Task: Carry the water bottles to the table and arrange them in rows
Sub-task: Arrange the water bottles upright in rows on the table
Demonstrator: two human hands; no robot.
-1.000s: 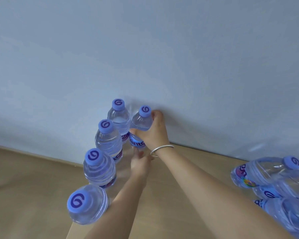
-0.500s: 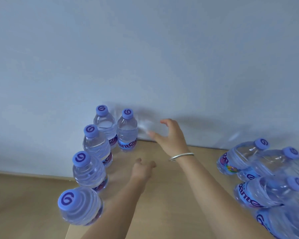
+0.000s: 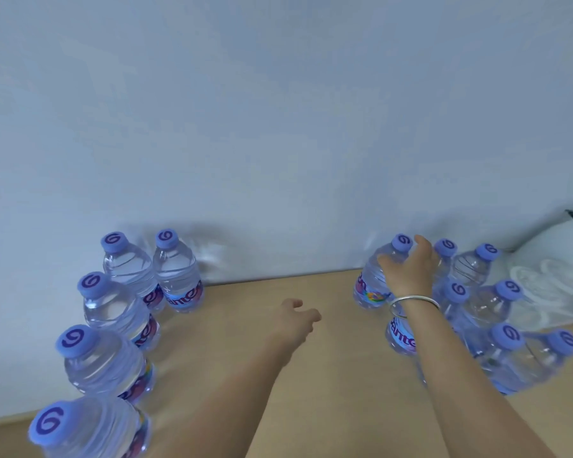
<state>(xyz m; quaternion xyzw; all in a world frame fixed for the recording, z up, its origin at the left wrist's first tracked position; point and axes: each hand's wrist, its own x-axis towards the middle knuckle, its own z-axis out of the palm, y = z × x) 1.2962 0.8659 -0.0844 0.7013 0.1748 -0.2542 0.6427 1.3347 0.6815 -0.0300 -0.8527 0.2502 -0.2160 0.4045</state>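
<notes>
Several clear water bottles with purple caps stand along the left of the wooden table (image 3: 328, 375); the newest one (image 3: 177, 276) stands by the wall beside the back bottle (image 3: 126, 262). A cluster of several more bottles (image 3: 497, 325) stands at the right. My right hand (image 3: 411, 272), wearing a silver bangle, spreads its fingers over the shoulder of the cluster's front-left bottle (image 3: 371, 279), thumb on one side, fingers beside its cap; the grip is not closed. My left hand (image 3: 295, 317) hovers over the table's middle, loosely curled and holding nothing.
A pale wall (image 3: 278, 127) rises right behind the table's far edge. White crumpled material (image 3: 556, 279) lies at the far right behind the cluster. The table's left edge runs just below the nearest bottle (image 3: 90, 428).
My right hand let go of the bottle set by the wall and swung right to the cluster. The left hand drifted right, and the view turned right.
</notes>
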